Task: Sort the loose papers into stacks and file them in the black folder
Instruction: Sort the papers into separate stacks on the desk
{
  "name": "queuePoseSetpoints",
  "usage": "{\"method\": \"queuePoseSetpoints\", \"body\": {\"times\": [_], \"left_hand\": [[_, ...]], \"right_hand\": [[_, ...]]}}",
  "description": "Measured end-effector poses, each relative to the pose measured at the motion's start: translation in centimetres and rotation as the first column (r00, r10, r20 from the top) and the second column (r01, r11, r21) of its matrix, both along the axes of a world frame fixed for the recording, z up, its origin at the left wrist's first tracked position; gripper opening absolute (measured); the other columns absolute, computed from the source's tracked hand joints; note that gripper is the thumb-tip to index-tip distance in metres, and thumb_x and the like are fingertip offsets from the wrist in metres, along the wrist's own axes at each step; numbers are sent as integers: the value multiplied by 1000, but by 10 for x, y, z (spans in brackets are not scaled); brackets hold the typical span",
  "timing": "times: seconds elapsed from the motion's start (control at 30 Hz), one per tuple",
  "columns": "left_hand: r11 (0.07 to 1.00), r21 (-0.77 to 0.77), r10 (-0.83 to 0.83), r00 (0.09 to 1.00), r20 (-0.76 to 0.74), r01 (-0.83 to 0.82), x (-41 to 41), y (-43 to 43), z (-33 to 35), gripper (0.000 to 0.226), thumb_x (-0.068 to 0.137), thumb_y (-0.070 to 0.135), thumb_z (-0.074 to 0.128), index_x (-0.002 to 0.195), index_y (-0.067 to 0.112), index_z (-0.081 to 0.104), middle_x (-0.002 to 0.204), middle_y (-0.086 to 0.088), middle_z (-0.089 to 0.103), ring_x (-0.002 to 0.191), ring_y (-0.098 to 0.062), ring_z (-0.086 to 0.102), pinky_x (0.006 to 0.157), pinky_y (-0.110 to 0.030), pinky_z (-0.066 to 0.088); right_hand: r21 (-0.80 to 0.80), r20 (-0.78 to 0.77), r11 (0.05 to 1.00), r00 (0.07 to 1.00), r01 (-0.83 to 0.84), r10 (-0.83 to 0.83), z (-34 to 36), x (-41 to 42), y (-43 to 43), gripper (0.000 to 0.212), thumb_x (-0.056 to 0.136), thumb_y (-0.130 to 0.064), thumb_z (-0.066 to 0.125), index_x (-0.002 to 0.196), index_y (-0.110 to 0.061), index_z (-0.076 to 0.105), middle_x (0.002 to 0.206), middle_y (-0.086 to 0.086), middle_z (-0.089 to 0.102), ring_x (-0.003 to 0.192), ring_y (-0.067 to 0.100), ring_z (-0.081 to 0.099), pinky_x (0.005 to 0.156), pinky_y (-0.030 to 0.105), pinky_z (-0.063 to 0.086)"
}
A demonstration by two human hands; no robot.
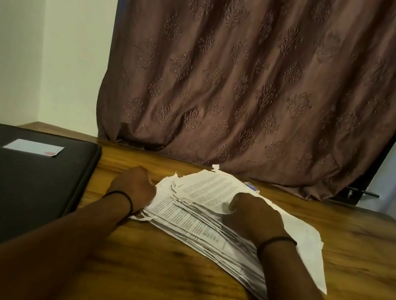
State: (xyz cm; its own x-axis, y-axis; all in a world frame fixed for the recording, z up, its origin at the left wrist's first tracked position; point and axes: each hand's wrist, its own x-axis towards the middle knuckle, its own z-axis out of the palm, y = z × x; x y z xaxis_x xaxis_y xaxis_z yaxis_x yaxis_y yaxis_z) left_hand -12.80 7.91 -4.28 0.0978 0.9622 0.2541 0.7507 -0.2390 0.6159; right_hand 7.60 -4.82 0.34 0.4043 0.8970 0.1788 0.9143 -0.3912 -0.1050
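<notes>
Fingers of both hands are curled down onto a messy pile of papers, so their tips are mostly hidden. On the left hand the fingers are bent into a loose fist against the left edge of the pile; whether they pinch any sheets cannot be told. On the right hand the fingers are bent over the top sheet, whose middle bulges up a little just beside the knuckles, as if gathered under them.

Nearest the camera, two bare forearms reach forward over a wooden table, each with a thin dark band at the wrist. The papers lie on the table between and under the hands, fanned out unevenly, with printed text on the sheets and ragged, torn edges at the far and left sides. One larger white sheet sticks out to the right of the right wrist.

To the left, apart from the pile, a black folder lies flat and closed on the table, with a pale rectangular label on its cover.

Beyond the table hangs a brown patterned curtain, its hem resting on the far edge. A pale wall stands to its left.
</notes>
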Motion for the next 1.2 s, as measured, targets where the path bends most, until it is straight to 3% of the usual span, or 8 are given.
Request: {"method": "queuePoseSetpoints", "body": {"times": [0.2, 0.3, 0.43, 0.6, 0.77, 1.0, 1.1, 1.2], "left_hand": [[999, -53, -7, 998, 58, 10, -3, 5, 3, 12, 84, 11, 59, 87, 10, 70, 92, -10, 70, 86, -26, 63, 75, -33, 50], [998, -60, -10, 996, 83, 15, -2, 6, 3, 17, 86, 9, 58, 89, 12, 74, 94, -10, 72, 88, -28, 64, 84, -35, 53], [1000, -9, 25, 992, 123, -24, 0, 1, 4, 19, 91, 16, 55, 81, 12, 71, 86, -9, 70, 82, -27, 63, 80, -36, 52], [974, 226, -53, 960, 274, -11, 0, -18, 15, 24, 92, 20, 58, 70, 10, 64, 69, -6, 64, 68, -25, 61, 64, -33, 49], [925, -246, -136, 856, 499, 291, 7, -39, 23, 55, 93, 51, 56, 89, -2, 67, 73, -16, 73, 38, -15, 57, 34, -15, 30], [864, -366, -152, 871, 467, 346, 7, -38, 26, 24, 93, 17, 64, 102, -5, 65, 83, -18, 74, 34, -12, 53, 29, -12, 24], [853, -392, -131, 869, 478, 344, 7, -35, 24, 17, 93, 7, 61, 107, -2, 60, 83, -15, 75, 35, -12, 53, 30, -13, 23], [838, -413, -116, 856, 503, 356, 5, -33, 25, 16, 93, 4, 57, 108, -1, 58, 82, -13, 76, 37, -12, 55, 31, -14, 24]], "right_hand": [[44, -136, 941, 931, -335, 338, -1, -17, 3, 78, 79, -61, 70, 146, -36, 39, 144, -7, 51, 128, 16, 50, 106, 38, 43], [-68, 22, 954, 955, -293, 295, -7, -21, 4, 65, 85, -47, 68, 144, -34, 43, 140, -3, 55, 124, 21, 52, 100, 36, 45], [66, 187, 971, 959, -228, 213, -10, -24, 5, 26, 94, -30, 50, 113, -22, 66, 115, 3, 67, 104, 24, 61, 82, 31, 45], [226, 73, 957, 983, -184, 171, -2, -29, 7, 27, 100, -34, 49, 106, -19, 70, 96, 1, 69, 85, 18, 60, 75, 27, 42], [250, -176, 958, 966, -143, 190, -3, -31, 10, 32, 98, -40, 54, 80, -18, 70, 62, -5, 52, 66, 12, 52, 60, 23, 35], [334, -119, 935, 979, -119, 167, 5, -32, 0, 33, 100, -26, 52, 132, -20, 57, 124, 6, 66, 108, 24, 62, 80, 27, 44], [345, -87, 921, 971, -182, 225, 4, -35, -4, 50, 98, -17, 52, 145, -29, 38, 126, 7, 64, 108, 25, 62, 84, 32, 49], [369, -41, 908, 972, -201, 232, 3, -36, -3, 44, 97, -12, 51, 135, -33, 54, 121, 3, 67, 103, 22, 62, 84, 29, 46]]}}
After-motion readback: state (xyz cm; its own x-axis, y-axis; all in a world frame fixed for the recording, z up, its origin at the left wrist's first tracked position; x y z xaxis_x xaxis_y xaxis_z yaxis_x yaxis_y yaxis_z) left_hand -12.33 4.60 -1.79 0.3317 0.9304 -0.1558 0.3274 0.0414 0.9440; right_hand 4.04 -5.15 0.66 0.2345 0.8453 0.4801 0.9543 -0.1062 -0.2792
